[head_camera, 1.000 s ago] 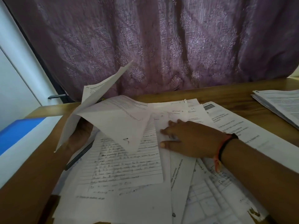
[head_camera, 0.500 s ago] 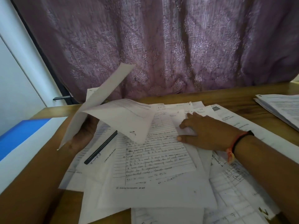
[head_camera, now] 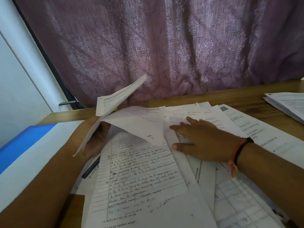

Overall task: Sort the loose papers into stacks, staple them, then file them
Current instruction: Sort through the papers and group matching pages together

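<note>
Loose papers (head_camera: 194, 199) lie spread in an overlapping heap across the wooden table (head_camera: 230, 99). On top near me is a lined handwritten sheet (head_camera: 141, 175). My left hand (head_camera: 97, 139) grips a small bundle of sheets (head_camera: 125, 119), lifted off the heap and fanned open, one sheet drooping toward the middle. My right hand (head_camera: 200, 140) rests flat, fingers straight, on the papers at the centre. A red and black band circles that wrist.
A separate paper stack (head_camera: 287, 106) sits at the table's right edge. A black pen (head_camera: 91, 167) lies on the papers below my left hand. A blue and white surface (head_camera: 24, 150) lies to the left. A purple curtain (head_camera: 164, 46) hangs behind the table.
My right hand has slid to the right and a little farther back over the papers. The handwritten sheet has shifted with the heap. The left hand still holds its bundle raised.
</note>
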Action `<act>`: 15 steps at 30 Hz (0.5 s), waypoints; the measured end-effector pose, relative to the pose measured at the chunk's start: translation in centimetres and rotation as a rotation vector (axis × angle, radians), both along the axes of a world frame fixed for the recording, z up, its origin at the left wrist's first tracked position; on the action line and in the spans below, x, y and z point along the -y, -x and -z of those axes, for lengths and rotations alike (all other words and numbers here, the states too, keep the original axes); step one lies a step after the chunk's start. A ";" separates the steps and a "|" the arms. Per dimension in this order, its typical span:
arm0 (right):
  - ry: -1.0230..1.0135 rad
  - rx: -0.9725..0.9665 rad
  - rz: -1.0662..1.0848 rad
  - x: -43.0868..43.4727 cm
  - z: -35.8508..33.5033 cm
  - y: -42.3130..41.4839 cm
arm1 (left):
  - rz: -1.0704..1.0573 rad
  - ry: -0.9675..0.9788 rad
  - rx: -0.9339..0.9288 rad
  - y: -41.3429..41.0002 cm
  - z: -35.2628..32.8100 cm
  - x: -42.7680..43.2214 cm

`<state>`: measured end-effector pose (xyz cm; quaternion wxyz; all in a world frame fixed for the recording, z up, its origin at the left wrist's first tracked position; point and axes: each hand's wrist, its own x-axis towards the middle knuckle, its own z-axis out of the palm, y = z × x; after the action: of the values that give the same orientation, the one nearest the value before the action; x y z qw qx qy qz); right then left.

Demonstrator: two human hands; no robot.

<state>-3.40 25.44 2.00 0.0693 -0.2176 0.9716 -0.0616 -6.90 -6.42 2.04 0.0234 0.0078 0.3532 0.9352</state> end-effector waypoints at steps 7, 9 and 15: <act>0.052 0.098 -0.032 -0.6 -0.1 -0.1 | -0.102 0.507 0.243 1.7 0.5 0.5; 0.045 0.091 -0.021 -0.6 -0.1 -0.1 | -0.095 0.586 0.234 2.0 0.6 0.6; 0.029 0.062 0.023 -0.2 -0.6 -0.2 | 0.094 -0.403 0.181 2.6 0.6 3.9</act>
<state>-3.24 25.68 2.64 0.0957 -0.2057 0.9704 -0.0831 -9.47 -10.31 1.45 0.0964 -0.0552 0.1550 0.9817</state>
